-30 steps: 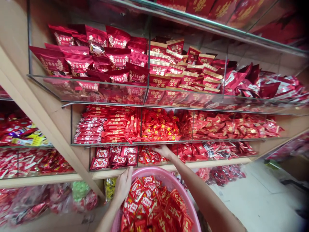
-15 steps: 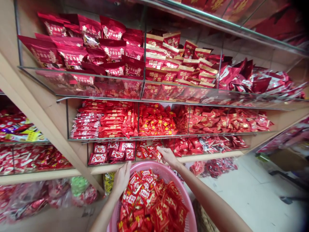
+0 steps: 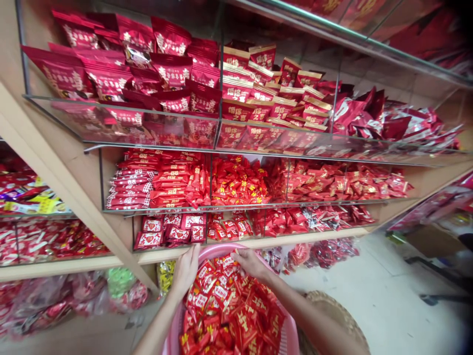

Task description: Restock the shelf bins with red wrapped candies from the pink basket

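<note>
A pink plastic basket [image 3: 291, 328] full of small red candy packets [image 3: 221, 296] is in front of me, below the lowest shelf. My left hand [image 3: 187, 268] is closed over the basket's far left rim. Inside the far right part of the basket, my right hand [image 3: 250, 263] has its fingers curled down on the packets. What it pinches, if anything, is hidden by the fingers. Straight ahead on the lowest shelf, red packets [image 3: 229, 229] lie in a glass-sided compartment, beside heart-printed packets [image 3: 151, 240] to the left.
Glass-fronted shelves hold red packets in rows: long wrapped sweets [image 3: 172, 180] on the middle shelf, larger bags [image 3: 107, 79] above. The wooden shelf edge [image 3: 295, 240] runs just beyond the basket. Bagged goods [image 3: 321, 254] sit beneath it. A woven round basket [image 3: 340, 315] stands on the floor at right.
My right hand, which held a small red packet at the lowest shelf's compartment, has drawn back and down into the basket. Packets now show where it was. My left hand remains on the rim.
</note>
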`<state>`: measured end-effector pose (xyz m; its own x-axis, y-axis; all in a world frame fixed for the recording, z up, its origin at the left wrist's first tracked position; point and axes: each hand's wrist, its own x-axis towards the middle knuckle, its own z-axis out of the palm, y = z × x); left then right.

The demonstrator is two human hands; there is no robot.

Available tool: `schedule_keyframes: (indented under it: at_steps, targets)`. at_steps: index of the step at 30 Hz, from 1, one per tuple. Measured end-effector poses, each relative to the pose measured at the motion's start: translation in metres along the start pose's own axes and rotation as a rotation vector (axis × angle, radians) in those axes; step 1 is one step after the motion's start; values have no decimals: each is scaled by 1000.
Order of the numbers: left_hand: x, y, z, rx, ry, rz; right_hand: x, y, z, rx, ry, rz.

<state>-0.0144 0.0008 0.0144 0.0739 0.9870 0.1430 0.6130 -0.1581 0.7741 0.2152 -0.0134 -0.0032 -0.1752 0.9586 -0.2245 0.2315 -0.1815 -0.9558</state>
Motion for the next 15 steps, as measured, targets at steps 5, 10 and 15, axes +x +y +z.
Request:
schedule_keyframes:
  at_steps: [5, 10, 15]
  targets:
    - [-1, 1, -1, 8, 0, -8, 11, 0, 18, -79, 8, -6]
    - [0, -1, 1, 8, 9, 3, 15, 1, 26, -311, 161, -61]
    - [0, 0, 0, 11, 5, 0, 7, -11, 13, -546, 337, -158]
